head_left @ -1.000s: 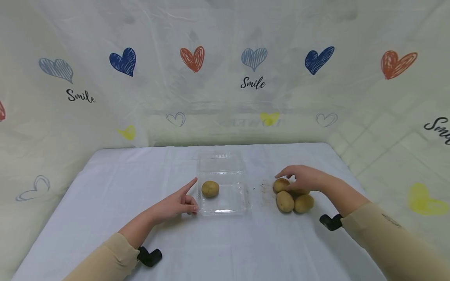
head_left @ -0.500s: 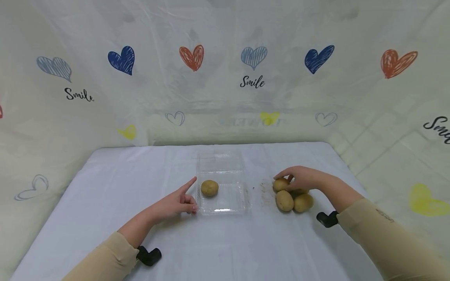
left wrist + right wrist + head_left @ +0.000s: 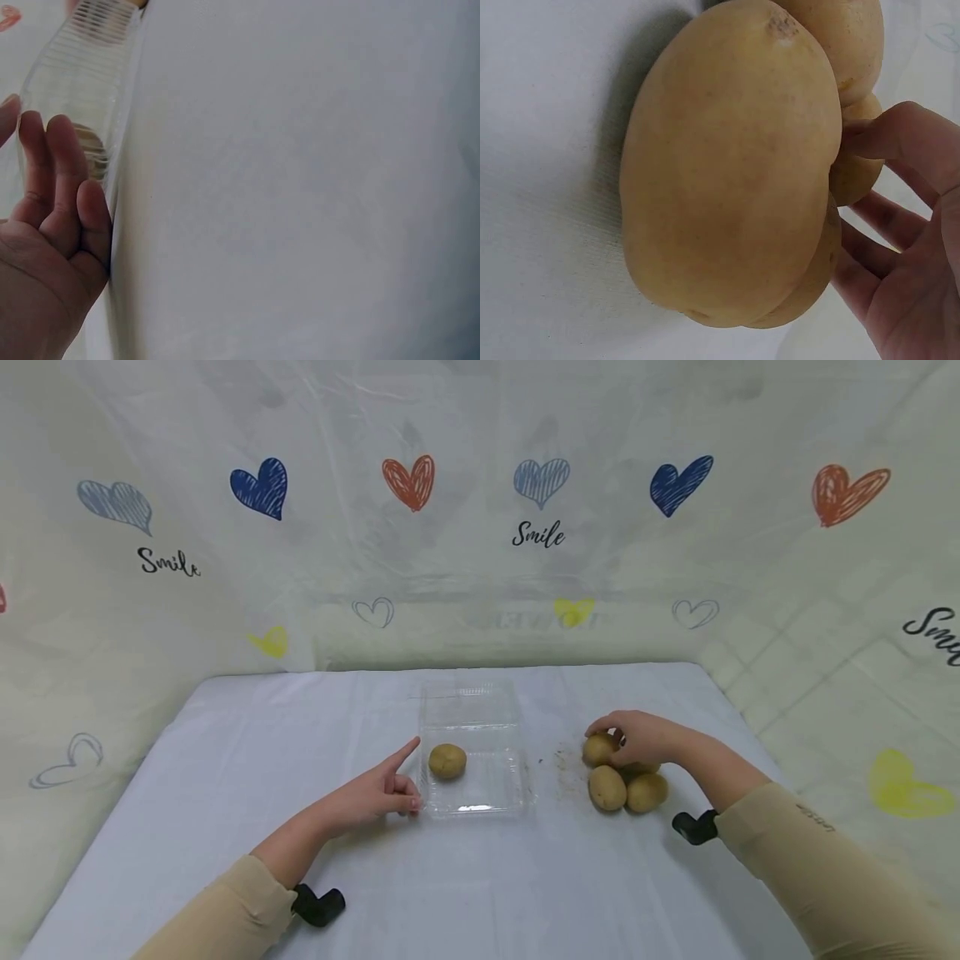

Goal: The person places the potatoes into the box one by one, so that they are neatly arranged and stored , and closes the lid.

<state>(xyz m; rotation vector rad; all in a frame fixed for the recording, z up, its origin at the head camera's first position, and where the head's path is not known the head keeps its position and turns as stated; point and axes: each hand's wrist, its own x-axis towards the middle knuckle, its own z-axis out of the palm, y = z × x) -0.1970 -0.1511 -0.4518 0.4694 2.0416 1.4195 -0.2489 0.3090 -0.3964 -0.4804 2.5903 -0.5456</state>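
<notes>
Around the upper-left potato (image 3: 597, 750) of a cluster, my right hand (image 3: 647, 737) has its thumb and fingers curled. In the right wrist view that potato (image 3: 857, 178) shows between the fingers of the hand (image 3: 915, 262), behind a large nearer potato (image 3: 731, 165). An open clear plastic container (image 3: 491, 783) holds a single potato (image 3: 447, 762) at its left side. My left hand (image 3: 367, 797) touches the container's left edge, index finger extended. The left wrist view shows that hand (image 3: 56, 240) against the ribbed clear wall (image 3: 79, 82).
Two potatoes (image 3: 607, 788) (image 3: 647, 793) lie in front of the gripped one, and another is partly hidden under the right hand. Brown crumbs (image 3: 562, 764) lie on the white cloth (image 3: 450, 885) between container and cluster. A patterned sheet (image 3: 465, 560) hangs behind the table.
My right fingers have come down further round the upper-left potato, which sits slightly higher now. The left hand and the container look unchanged.
</notes>
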